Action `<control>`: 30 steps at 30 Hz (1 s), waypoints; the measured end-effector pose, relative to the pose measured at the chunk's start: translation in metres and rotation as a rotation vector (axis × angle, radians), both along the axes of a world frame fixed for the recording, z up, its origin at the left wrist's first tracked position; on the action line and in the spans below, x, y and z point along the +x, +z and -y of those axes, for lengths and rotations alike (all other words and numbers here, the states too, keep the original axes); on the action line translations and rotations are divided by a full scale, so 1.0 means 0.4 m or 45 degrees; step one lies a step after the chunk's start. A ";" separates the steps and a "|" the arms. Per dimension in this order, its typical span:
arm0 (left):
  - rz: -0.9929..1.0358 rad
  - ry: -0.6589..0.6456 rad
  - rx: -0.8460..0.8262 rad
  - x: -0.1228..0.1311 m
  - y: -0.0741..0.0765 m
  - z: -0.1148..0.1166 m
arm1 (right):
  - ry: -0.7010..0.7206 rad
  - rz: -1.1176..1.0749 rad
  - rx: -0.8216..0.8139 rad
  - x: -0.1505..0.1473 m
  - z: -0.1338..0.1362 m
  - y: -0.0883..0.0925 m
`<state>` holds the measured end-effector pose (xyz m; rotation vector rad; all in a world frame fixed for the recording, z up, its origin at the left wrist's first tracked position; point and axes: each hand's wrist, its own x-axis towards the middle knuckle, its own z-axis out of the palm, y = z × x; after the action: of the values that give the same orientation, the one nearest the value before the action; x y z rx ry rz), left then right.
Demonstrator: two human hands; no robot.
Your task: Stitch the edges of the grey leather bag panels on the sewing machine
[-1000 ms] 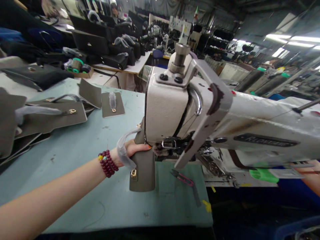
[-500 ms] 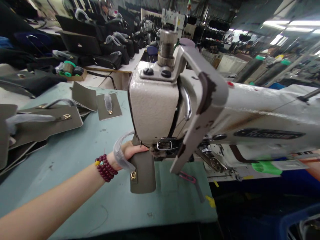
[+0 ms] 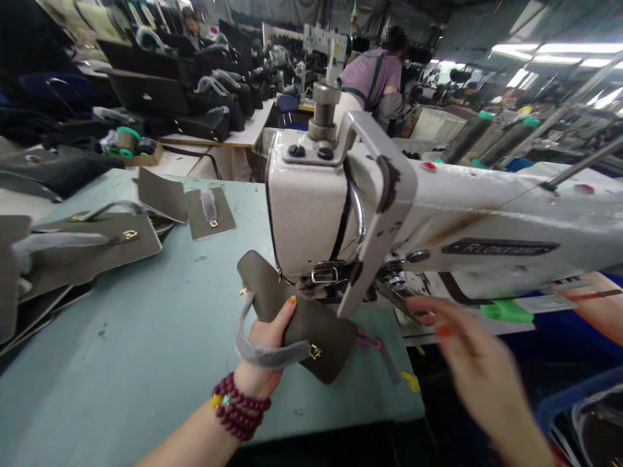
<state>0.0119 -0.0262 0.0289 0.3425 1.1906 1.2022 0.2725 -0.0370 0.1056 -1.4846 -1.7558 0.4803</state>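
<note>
My left hand (image 3: 272, 334), with a dark red bead bracelet on the wrist, grips a grey-brown bag panel (image 3: 324, 337), thumb on top. The wrapped handle (image 3: 272, 355) on that panel loops over the hand, fixed by gold buckles. Tilted on the table, the panel has its upper edge by the presser foot area of a white sewing machine (image 3: 304, 214); the needle point is hidden. My right hand (image 3: 467, 357), somewhat blurred, has its fingers stretched out close to a metal lever (image 3: 402, 305) below the machine arm. I cannot tell if they touch it.
More grey-brown panels (image 3: 92, 250) lie piled at the left of the green table (image 3: 160, 344), one single panel (image 3: 197, 224) behind. A pink-handled tool (image 3: 370, 340) lies under the machine's front. Black bags (image 3: 146, 87) and a person in purple (image 3: 370, 74) are farther back.
My left hand has turned the panel, so it now lies slanted with its lower end to the right. My right hand has come into view beside the machine. A person appears behind.
</note>
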 end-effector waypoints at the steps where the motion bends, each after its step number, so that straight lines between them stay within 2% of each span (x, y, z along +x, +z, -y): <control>1: -0.008 0.037 0.032 0.010 -0.006 0.006 | 0.101 -0.064 -0.086 -0.037 -0.004 -0.030; 3: -0.046 0.070 0.087 0.019 -0.014 0.010 | 0.178 -0.120 -0.232 -0.115 -0.025 -0.082; 5: -0.064 0.054 0.118 0.018 -0.017 0.008 | 0.231 -0.093 -0.405 -0.182 -0.057 -0.109; 9: -0.035 -0.011 0.120 0.005 -0.011 0.002 | 0.396 -0.070 -0.514 -0.253 -0.109 -0.109; 12: -0.040 -0.026 0.089 -0.002 -0.021 -0.001 | 0.417 -0.096 -0.516 -0.266 -0.119 -0.108; 16: -0.142 -0.082 0.114 -0.010 -0.054 -0.005 | 0.423 -0.140 -0.511 -0.263 -0.116 -0.114; 20: -0.286 -0.036 0.109 -0.008 -0.071 -0.011 | 0.432 -0.144 -0.490 -0.256 -0.117 -0.119; 24: -0.286 -0.007 0.068 0.004 -0.055 -0.019 | 0.401 -0.147 -0.491 -0.251 -0.119 -0.134; 30: -0.153 0.071 0.046 0.010 -0.027 -0.033 | 0.388 -0.069 -0.435 -0.254 -0.122 -0.166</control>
<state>0.0157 -0.0130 0.0180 0.4153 1.2905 1.2668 0.1711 0.0118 0.0394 -1.4137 -1.9354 1.0103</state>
